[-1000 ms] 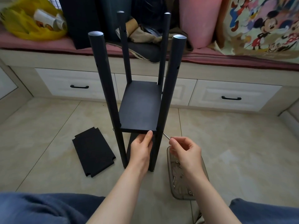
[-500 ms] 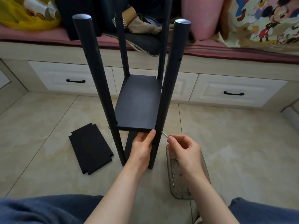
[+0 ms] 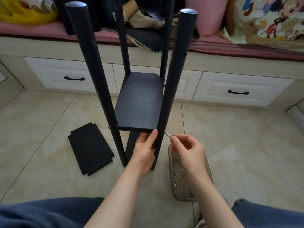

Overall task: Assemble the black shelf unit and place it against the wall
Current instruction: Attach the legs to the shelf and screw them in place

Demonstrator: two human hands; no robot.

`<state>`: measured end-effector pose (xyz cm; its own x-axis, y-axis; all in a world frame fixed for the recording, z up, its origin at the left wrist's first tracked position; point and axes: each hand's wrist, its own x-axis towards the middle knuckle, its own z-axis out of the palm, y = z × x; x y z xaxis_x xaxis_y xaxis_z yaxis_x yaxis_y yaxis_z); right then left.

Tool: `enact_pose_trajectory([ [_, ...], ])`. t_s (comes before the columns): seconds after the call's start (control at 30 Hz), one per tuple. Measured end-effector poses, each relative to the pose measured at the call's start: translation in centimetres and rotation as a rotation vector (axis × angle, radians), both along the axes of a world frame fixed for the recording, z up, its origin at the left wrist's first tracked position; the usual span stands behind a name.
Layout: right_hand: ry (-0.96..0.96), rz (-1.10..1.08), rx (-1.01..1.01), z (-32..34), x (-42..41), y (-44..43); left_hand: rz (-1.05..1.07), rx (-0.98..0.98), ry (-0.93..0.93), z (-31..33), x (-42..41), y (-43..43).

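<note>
The black shelf unit (image 3: pixel 139 102) stands upright on the tiled floor, with several round posts and one fitted shelf board between them. My left hand (image 3: pixel 144 148) grips the near right post (image 3: pixel 174 79) just below the board, thumb against the board's front edge. My right hand (image 3: pixel 187 150) pinches a thin silver hex key (image 3: pixel 167 133) whose tip sits at the post's outer side, level with the board. A loose black shelf board (image 3: pixel 90 148) lies flat on the floor left of the unit.
A clear plastic tray (image 3: pixel 182 178) holding screws lies on the floor under my right wrist. Behind the unit runs a white drawer bench (image 3: pixel 238 89) with a pink cushion, bags and pillows on top. My knees fill the bottom corners.
The view has closed in on the shelf unit. My left thumb has slid up onto the board's front edge. My right hand keeps the hex key at the post.
</note>
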<state>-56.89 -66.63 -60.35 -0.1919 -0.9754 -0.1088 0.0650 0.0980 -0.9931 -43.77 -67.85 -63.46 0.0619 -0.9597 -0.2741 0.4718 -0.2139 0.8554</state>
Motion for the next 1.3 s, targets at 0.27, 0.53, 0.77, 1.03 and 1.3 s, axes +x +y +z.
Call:
enact_pose_trajectory([
  [0.27,0.067,0.012,-0.037,-0.2,0.5,0.1,-0.024,0.01,-0.01,-0.2,0.1,0.1],
  [0.53,0.088,0.041,-0.052,0.2,0.9,-0.8,-0.029,0.016,0.007,0.1,0.2,0.2],
  [0.77,0.163,0.049,-0.098,0.3,0.8,-1.0,-0.033,0.032,0.003,0.7,0.1,0.4],
  [1.03,0.137,0.062,-0.09,0.4,1.1,-1.4,-0.046,0.038,0.009,0.9,0.2,0.4],
  [1.3,0.179,0.093,-0.105,0.6,1.0,-1.7,-0.04,0.045,0.021,0.9,0.2,0.4],
])
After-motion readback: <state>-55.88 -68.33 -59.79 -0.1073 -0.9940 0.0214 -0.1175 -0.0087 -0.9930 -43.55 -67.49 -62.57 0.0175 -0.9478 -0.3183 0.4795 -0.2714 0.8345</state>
